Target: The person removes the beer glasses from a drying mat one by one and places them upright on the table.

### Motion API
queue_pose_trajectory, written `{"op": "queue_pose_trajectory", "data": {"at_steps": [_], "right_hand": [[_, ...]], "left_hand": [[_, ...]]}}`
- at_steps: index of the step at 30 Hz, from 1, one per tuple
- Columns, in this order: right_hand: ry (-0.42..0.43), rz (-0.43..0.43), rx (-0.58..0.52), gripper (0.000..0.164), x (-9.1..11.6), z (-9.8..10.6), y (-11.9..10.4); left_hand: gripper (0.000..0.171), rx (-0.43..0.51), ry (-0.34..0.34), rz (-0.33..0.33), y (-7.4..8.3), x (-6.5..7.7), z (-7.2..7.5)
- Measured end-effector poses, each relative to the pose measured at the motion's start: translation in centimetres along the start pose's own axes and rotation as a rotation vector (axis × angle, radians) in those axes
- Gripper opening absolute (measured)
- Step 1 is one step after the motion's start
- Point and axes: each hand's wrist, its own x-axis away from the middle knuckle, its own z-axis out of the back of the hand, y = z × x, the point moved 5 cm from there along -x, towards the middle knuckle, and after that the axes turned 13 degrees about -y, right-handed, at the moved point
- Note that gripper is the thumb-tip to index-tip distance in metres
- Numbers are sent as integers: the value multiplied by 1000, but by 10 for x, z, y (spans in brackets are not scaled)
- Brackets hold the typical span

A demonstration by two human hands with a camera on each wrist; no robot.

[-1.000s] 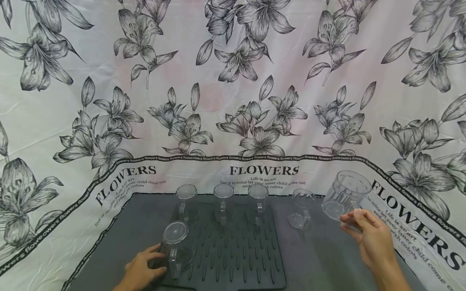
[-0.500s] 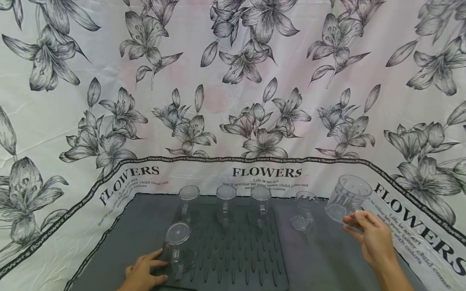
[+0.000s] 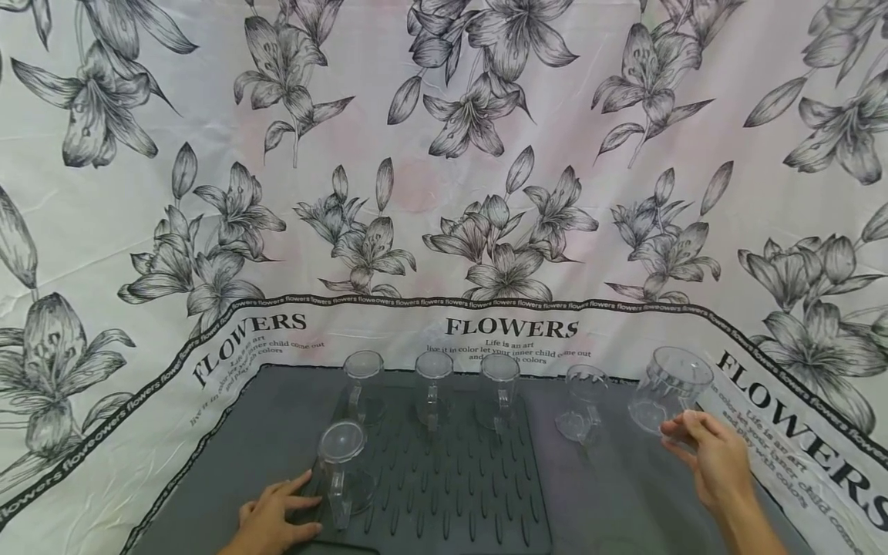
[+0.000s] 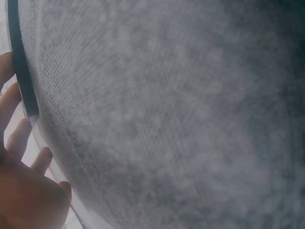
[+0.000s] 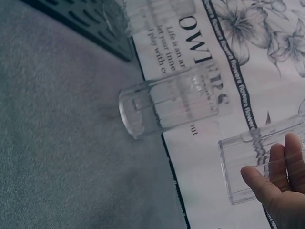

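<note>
My right hand (image 3: 718, 459) pinches the handle of a clear mug (image 3: 666, 393) at the table's right rear. The mug is upright with a slight tilt, its open rim on top. In the right wrist view, fingers and thumb lie along the side of this clear mug (image 5: 232, 174). My left hand (image 3: 272, 518) rests with fingers spread at the left edge of a dark ribbed drying mat (image 3: 444, 493). Beside those fingers an upside-down clear mug (image 3: 341, 447) stands on the mat's front left. The left wrist view shows fingertips along the dark edge strip (image 4: 24, 71).
Three upside-down mugs line the mat's far side: left mug (image 3: 364, 378), middle mug (image 3: 434, 378), right mug (image 3: 500, 378). Between mat and right hand stands another upright clear mug (image 3: 581, 401) on the grey table (image 3: 610, 493). A flower-printed cloth (image 3: 416, 231) rises behind.
My right hand has lowered slightly with its mug. The left fingers have spread out at the mat's edge. The head view has shifted a little.
</note>
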Motion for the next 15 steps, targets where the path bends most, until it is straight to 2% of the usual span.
{"op": "queue_pose_trajectory", "data": {"at_steps": [6,11,15], "right_hand": [[-13,-5,-13,20,-4,10,15],[19,-41,-11,21,-7,18,31],[40,-65,-7,22,-10,22,44]], "left_hand": [[43,14,-5,15,-1,2,-2],[44,36,-10,10,-2,3,-4],[44,15,0,0,-2,2,-3]]}}
